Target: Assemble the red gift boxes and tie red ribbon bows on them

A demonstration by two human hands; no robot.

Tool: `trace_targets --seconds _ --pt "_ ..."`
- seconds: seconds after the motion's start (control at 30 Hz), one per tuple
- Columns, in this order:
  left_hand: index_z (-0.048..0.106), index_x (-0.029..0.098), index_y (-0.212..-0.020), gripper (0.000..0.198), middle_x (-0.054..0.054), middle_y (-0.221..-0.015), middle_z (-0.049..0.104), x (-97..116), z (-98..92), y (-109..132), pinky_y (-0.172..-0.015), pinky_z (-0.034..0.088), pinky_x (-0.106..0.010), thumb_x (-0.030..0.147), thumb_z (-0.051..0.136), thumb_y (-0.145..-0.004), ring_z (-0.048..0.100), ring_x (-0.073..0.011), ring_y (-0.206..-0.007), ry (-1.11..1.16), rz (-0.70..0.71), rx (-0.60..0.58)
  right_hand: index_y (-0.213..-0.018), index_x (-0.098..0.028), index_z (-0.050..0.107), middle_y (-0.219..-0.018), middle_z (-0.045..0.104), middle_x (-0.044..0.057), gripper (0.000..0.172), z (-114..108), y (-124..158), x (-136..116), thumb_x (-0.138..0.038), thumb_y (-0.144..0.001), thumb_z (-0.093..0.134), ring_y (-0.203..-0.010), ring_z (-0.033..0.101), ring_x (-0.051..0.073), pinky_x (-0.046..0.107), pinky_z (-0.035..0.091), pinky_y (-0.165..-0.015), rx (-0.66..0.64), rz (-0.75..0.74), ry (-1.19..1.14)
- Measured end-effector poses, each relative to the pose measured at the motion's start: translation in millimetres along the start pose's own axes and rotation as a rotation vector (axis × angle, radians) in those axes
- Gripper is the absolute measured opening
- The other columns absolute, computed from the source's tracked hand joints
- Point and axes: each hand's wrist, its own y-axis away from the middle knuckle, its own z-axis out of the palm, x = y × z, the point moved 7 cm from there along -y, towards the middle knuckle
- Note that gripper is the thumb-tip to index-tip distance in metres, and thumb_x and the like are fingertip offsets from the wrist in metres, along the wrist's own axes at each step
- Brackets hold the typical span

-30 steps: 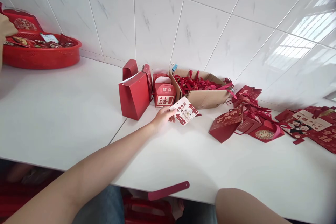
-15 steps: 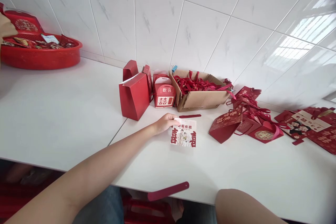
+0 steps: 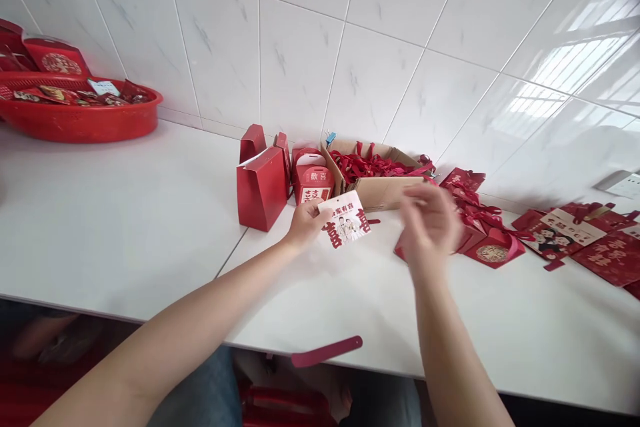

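Between the fingers of my left hand (image 3: 306, 225) is a square white card (image 3: 346, 219) with red characters, a drawn couple and a small hole near its top edge. My right hand (image 3: 431, 217) is raised to the right of the card, smeared by motion, so its fingers are unclear. Behind both hands stands a cardboard box (image 3: 385, 192) filled with dark red ribbons (image 3: 370, 164). One dark red strip (image 3: 327, 351) with a hole lies at the table's front edge. Another short strip (image 3: 373, 221) shows partly behind the card.
Left of the cardboard box stand red gift boxes (image 3: 263, 190). Ribboned red boxes (image 3: 493, 247) and flat printed bags (image 3: 565, 233) lie to the right. A red plastic basket (image 3: 85, 121) of wrapped snacks sits far left. The tiled wall (image 3: 295, 60) closes off the back.
My right hand has come up into view over the table's right part. My left hand has lifted and tilted the card. The other person's sleeve at far left has gone from view.
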Motion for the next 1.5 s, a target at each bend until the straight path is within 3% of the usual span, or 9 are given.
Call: trace_targets --seconds 0.2,0.3,0.47,0.67,0.83,1.03,1.1,1.3,1.5 --pt "0.061 0.014 -0.071 0.020 0.000 -0.062 0.057 15 -2.2 6 -0.053 0.038 -0.023 0.033 0.060 -0.076 0.050 -0.0123 -0.058 -0.187 0.117 0.016 -0.127 -0.016 0.051 -0.128 0.052 0.019 0.075 84 45 67 -0.047 -0.064 0.078 -0.120 0.050 0.034 0.054 0.044 -0.101 -0.377 0.183 -0.003" --pt "0.062 0.014 -0.075 0.025 -0.001 -0.067 0.058 13 4.2 8 -0.057 0.040 -0.024 0.039 0.063 -0.078 0.052 -0.0129 -0.062 -0.197 0.123 -0.076 -0.130 -0.019 0.048 -0.127 0.056 0.016 0.079 90 60 78 -0.046 -0.062 0.079 -0.116 0.054 0.032 0.053 0.043 -0.101 -0.441 0.321 -0.138" --pt "0.058 0.017 -0.098 0.046 -0.006 -0.098 0.062 7 22.0 10 -0.080 0.045 -0.031 0.052 0.071 -0.071 0.059 -0.0189 -0.090 -0.075 0.139 -0.386 -0.126 -0.024 0.053 -0.128 0.058 0.009 0.067 85 60 67 -0.042 -0.067 0.078 -0.117 0.057 0.028 0.045 0.044 -0.103 -0.465 0.545 -0.544" --pt "0.042 0.027 -0.125 0.076 -0.011 -0.137 0.045 9 29.2 15 -0.094 0.041 -0.040 0.046 0.080 -0.063 0.048 -0.0277 -0.121 -0.084 0.135 -0.489 -0.126 -0.025 0.054 -0.125 0.061 0.007 0.063 83 67 82 -0.044 -0.070 0.076 -0.115 0.058 0.025 0.043 0.046 -0.100 -0.377 0.814 -0.713" --pt "0.041 0.026 -0.127 0.063 -0.012 -0.134 0.049 16 23.1 16 -0.093 0.043 -0.040 0.039 0.072 -0.073 0.052 -0.0261 -0.120 -0.211 0.185 -0.419 -0.129 -0.024 0.049 -0.118 0.064 0.006 0.067 84 69 93 -0.043 -0.070 0.076 -0.108 0.061 0.022 0.043 0.045 -0.102 -0.336 0.866 -0.759" --pt "0.050 0.019 -0.117 0.051 -0.013 -0.118 0.056 58 2.4 27 -0.095 0.046 -0.044 0.039 0.069 -0.074 0.054 -0.0276 -0.112 -0.592 0.784 -0.086 -0.124 -0.026 0.049 -0.121 0.061 0.007 0.063 82 69 92 -0.043 -0.070 0.076 -0.110 0.060 0.021 0.042 0.045 -0.101 -0.322 0.839 -0.736" --pt "0.050 0.019 -0.116 0.049 -0.013 -0.116 0.056 66 0.0 31 -0.095 0.046 -0.044 0.039 0.067 -0.075 0.054 -0.0277 -0.111 -0.636 0.872 -0.029 -0.120 -0.025 0.051 -0.119 0.062 0.006 0.058 83 69 90 -0.043 -0.071 0.076 -0.108 0.061 0.020 0.040 0.046 -0.099 -0.311 0.848 -0.766" --pt "0.049 0.019 -0.120 0.070 -0.013 -0.114 0.060 57 17.2 31 -0.093 0.048 -0.044 0.055 0.075 -0.066 0.057 -0.0294 -0.108 -0.743 0.827 -0.288 -0.110 -0.024 0.054 -0.104 0.064 0.003 0.046 87 68 79 -0.044 -0.073 0.073 -0.099 0.065 0.020 0.039 0.049 -0.093 -0.371 0.883 -0.878" --pt "0.049 0.021 -0.120 0.081 -0.012 -0.116 0.060 49 1.7 18 -0.091 0.049 -0.040 0.062 0.078 -0.057 0.059 -0.0272 -0.107 -0.676 0.714 -0.199 -0.112 -0.027 0.053 -0.109 0.064 0.003 0.043 85 68 75 -0.047 -0.078 0.067 -0.094 0.064 0.018 0.038 0.049 -0.091 -0.452 0.870 -0.852"
